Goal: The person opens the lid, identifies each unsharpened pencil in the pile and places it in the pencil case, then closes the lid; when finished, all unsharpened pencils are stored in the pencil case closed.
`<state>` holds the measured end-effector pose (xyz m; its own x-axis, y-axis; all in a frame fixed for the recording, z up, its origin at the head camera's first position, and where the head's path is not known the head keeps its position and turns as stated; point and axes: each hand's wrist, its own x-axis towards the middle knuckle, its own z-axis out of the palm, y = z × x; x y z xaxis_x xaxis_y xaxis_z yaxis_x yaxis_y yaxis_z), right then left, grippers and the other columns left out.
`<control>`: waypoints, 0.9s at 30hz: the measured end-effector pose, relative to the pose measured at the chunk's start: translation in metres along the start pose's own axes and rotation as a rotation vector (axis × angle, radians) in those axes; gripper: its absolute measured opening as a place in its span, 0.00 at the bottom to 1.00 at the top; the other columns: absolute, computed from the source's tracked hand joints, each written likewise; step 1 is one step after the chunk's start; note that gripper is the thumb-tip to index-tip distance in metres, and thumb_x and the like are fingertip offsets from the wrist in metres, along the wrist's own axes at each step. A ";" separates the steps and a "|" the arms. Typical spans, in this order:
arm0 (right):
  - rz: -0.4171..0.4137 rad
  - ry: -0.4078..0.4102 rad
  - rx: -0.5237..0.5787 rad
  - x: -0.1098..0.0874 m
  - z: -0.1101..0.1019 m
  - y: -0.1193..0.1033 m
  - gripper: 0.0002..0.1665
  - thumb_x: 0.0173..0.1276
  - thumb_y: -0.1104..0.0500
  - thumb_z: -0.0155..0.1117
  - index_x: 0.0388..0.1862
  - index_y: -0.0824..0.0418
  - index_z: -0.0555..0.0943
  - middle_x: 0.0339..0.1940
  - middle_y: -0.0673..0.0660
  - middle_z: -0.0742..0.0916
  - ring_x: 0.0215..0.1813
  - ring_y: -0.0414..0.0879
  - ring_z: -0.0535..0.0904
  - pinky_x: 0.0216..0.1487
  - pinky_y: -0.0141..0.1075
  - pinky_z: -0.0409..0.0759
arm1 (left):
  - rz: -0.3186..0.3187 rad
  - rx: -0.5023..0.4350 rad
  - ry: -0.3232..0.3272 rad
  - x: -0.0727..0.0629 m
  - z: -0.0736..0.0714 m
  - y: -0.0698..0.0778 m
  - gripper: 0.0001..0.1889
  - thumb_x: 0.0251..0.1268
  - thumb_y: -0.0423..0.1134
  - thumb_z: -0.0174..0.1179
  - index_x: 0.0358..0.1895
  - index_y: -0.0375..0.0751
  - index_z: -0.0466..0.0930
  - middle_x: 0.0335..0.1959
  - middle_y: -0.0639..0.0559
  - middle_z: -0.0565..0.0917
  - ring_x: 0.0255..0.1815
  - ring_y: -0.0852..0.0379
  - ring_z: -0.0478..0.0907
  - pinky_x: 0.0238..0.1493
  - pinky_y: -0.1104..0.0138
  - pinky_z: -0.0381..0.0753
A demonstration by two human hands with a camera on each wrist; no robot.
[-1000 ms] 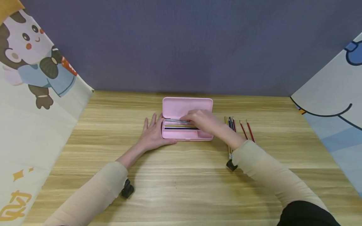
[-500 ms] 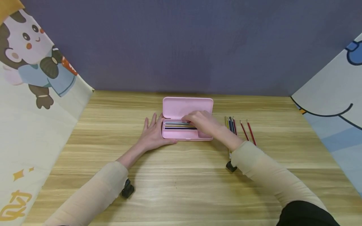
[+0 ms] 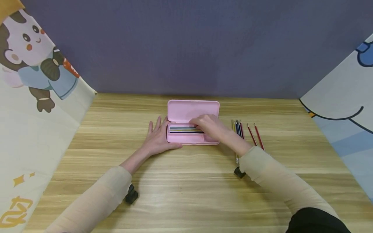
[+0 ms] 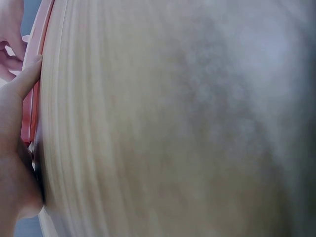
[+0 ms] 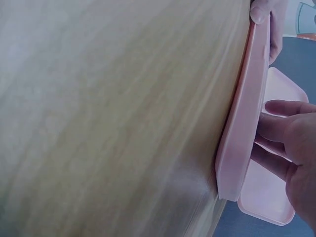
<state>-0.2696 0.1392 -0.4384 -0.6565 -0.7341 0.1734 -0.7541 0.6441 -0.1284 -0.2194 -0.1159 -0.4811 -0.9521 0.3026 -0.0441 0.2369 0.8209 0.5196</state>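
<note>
A pink pencil case point(image 3: 186, 139) lies on the wooden table with its lid point(image 3: 182, 110) raised at the back. Several pencils point(image 3: 183, 129) lie side by side in its long compartment. My left hand point(image 3: 155, 140) braces the case's left end, fingers spread and straight, thumb point(image 4: 29, 78) along the front edge. My right hand point(image 3: 209, 125) reaches into the case from the right. Its bent fingers point(image 5: 276, 129) dip behind the front wall in the right wrist view, over the pencils' right ends. Their tips are hidden, so any grip on a pencil cannot be made out.
Right of the case lies a group of pencils point(image 3: 239, 127), partly under the right forearm. Two red pencils point(image 3: 258, 136) lie apart beside them. A dark blue-grey panel point(image 3: 186, 48) stands behind the table point(image 3: 180, 194); printed side walls flank it.
The light blue-grey pencil under my right fingers has gone from slanted to flat, in line with the others in the case. My right hand has shifted slightly right; my left hand stays put.
</note>
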 end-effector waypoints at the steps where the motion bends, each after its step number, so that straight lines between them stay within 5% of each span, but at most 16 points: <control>1: 0.000 0.000 -0.003 0.000 0.000 0.000 0.16 0.73 0.70 0.62 0.51 0.54 0.89 0.43 0.51 0.94 0.44 0.47 0.90 0.51 0.43 0.88 | 0.000 0.000 -0.001 0.000 0.000 0.000 0.61 0.48 0.74 0.70 0.80 0.46 0.53 0.87 0.40 0.46 0.88 0.39 0.32 0.84 0.40 0.24; 13: 0.001 0.014 0.002 -0.006 -0.001 0.003 0.20 0.72 0.74 0.59 0.54 0.57 0.89 0.45 0.54 0.94 0.45 0.48 0.90 0.50 0.42 0.89 | 0.006 -0.007 0.013 0.000 0.001 -0.002 0.61 0.48 0.73 0.69 0.80 0.45 0.53 0.86 0.39 0.46 0.88 0.37 0.33 0.84 0.40 0.24; 27: 0.033 0.120 0.159 -0.018 -0.007 0.013 0.12 0.68 0.68 0.69 0.50 0.61 0.89 0.46 0.56 0.93 0.48 0.50 0.91 0.51 0.43 0.89 | -0.002 0.001 0.003 0.001 0.000 -0.001 0.61 0.48 0.75 0.69 0.80 0.47 0.52 0.87 0.41 0.45 0.88 0.40 0.31 0.84 0.41 0.23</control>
<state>-0.2674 0.1624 -0.4364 -0.6811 -0.6765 0.2801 -0.7319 0.6181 -0.2868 -0.2202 -0.1160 -0.4815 -0.9531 0.2998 -0.0423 0.2355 0.8218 0.5188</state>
